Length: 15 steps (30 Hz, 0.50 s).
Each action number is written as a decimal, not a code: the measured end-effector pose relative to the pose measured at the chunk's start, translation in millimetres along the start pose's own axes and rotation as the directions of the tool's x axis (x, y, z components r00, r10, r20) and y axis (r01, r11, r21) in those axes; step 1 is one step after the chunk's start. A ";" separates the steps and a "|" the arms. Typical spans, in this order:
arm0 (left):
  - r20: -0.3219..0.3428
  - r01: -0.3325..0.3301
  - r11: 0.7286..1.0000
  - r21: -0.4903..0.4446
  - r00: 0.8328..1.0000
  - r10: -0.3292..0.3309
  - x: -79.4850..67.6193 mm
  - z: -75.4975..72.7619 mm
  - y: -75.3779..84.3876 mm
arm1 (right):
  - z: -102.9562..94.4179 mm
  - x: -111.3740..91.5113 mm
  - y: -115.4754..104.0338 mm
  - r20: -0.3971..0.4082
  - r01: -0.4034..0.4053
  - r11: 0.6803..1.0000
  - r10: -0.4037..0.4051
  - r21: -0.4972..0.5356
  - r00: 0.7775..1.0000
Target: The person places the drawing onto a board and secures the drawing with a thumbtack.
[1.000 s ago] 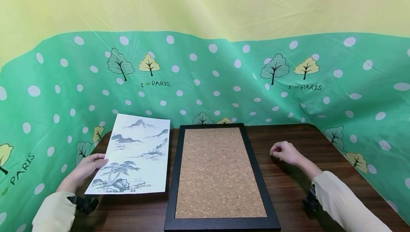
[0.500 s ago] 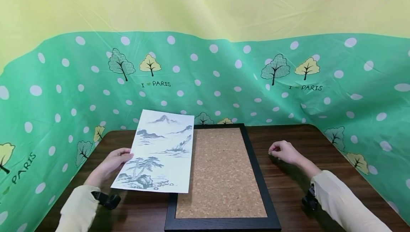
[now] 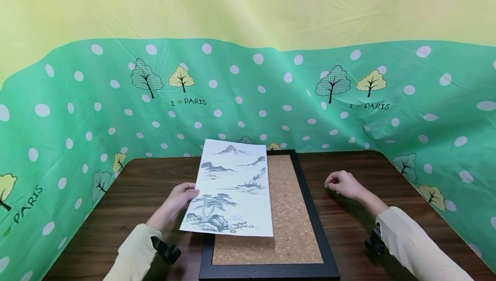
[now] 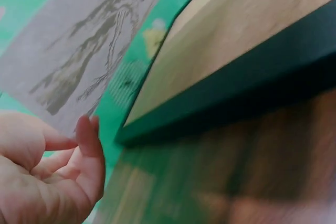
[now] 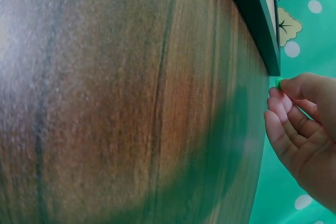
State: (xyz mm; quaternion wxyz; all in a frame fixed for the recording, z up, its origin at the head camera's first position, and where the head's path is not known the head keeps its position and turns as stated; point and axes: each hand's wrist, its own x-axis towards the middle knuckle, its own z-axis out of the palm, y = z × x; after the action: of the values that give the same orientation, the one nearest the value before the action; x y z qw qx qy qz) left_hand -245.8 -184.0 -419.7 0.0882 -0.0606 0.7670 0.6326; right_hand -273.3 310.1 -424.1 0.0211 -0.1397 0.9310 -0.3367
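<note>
My left hand (image 3: 181,195) pinches the left edge of a white sheet of paper (image 3: 232,177) printed with a grey ink landscape of mountains and pines. The sheet slants over the left part of a black-framed cork board (image 3: 292,212), hiding much of its upper left. In the left wrist view the thumb and fingers meet at the lower corner area of the paper (image 4: 79,51). To the right of the board, my right hand (image 3: 345,185) is held over the table, thumb and forefinger pinching a small green push pin (image 5: 279,83); only its rounded head shows.
The cork board lies on a dark brown wooden table (image 3: 155,173), its thick black frame (image 3: 269,271) reaching the near edge of view. Behind and beside the table hangs a green and yellow patterned cloth (image 3: 248,91). Each wrist carries a black camera mount (image 3: 165,250).
My left hand has carried the paper rightward, from beside the board to over its left and middle part. My right hand has stayed almost still.
</note>
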 end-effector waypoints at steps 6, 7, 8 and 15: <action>-0.023 -0.048 0.998 -0.041 0.999 0.047 -9.2 39.4 -2.3 | 2.7 0.3 1.7 0.009 -0.009 1.000 0.009 0.008 1.000; -0.027 -0.057 0.997 -0.043 0.998 0.056 -10.9 44.8 -2.9 | 3.2 0.3 1.9 0.009 -0.013 1.000 0.012 0.009 1.000; -0.030 -0.065 0.997 -0.038 0.998 0.064 -12.6 49.8 -3.4 | 3.5 0.3 1.9 0.010 -0.012 1.000 0.012 0.007 1.000; -0.035 -0.112 0.994 0.018 0.993 0.112 -23.1 74.5 -4.1 | 4.4 -0.9 0.8 0.008 -0.019 1.000 0.019 -0.001 1.000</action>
State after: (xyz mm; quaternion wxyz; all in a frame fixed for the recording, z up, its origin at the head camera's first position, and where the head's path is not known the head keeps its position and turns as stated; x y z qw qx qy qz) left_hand -218.0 -112.1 -432.4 0.0392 -0.0283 0.7757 0.6293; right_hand -272.1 308.2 -428.0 0.0280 -0.1322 0.9323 -0.3356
